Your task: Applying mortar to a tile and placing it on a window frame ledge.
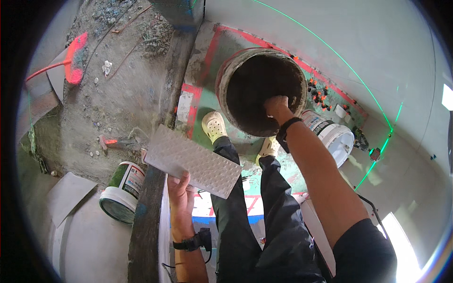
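Note:
My left hand (180, 194) grips a pale rectangular tile (193, 160) by its near edge, thumb against the face. The tile's upturned side is covered with small raised dots, and it is tilted in front of my legs. Reaching into a large, mortar-crusted bucket (223, 89) is my right hand (278, 106), closed in a fist. Whatever it grips is hidden by the hand and the dark inside of the bucket. The bucket stands on the floor just beyond my light clogs (213, 126).
A white bucket (340, 144) lies right of the mortar bucket, near small orange-and-black pieces (320, 96). Green laser lines cross the wall and floor. Left of a dark raised ledge (153, 217) are another bucket (123, 188), a hammer (115, 141) and a red broom (75, 59).

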Tool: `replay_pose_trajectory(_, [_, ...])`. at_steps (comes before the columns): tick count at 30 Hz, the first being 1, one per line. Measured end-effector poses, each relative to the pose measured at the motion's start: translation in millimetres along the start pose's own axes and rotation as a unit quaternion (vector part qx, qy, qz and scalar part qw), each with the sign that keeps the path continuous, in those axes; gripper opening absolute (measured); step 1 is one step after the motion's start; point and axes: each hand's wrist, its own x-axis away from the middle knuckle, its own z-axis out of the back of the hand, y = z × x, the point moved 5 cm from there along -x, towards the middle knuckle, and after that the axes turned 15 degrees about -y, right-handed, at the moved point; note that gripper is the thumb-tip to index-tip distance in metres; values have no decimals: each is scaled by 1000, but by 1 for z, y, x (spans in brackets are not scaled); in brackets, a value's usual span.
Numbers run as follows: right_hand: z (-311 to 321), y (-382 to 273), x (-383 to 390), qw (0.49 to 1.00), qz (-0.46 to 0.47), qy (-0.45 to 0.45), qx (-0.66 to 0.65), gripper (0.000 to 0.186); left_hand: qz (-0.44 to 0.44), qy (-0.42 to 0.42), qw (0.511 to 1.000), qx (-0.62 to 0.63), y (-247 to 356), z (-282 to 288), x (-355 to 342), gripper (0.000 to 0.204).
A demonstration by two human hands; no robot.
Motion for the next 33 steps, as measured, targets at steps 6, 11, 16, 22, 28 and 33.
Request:
replay_pose_trajectory(6, [-3, -2, 10, 952, -46, -178, -245, 31, 14, -53, 998, 9, 7, 14, -9, 63])
replay_pose_trajectory(11, [-20, -11, 14, 965, 29, -54, -253, 33, 18, -75, 997, -16, 15, 29, -23, 61])
replay_pose_trajectory(16, [-13, -17, -15, 965, 75, 110, -225, 36, 3, -117, 993, -13, 13, 39, -36, 58])
replay_pose_trajectory(22, [4, -5, 36, 959, 145, 100, -222, 37, 6, -111, 993, -37, 22, 38, -28, 60])
replay_pose_trajectory(28, [-48, 67, 127, 908, 216, 157, -324, 30, -17, -132, 987, -92, 48, -17, -9, 71])
replay_pose_trajectory(33, [-92, 99, 262, 801, 285, 187, -493, 42, -15, -147, 982, -115, 46, -68, -6, 77])
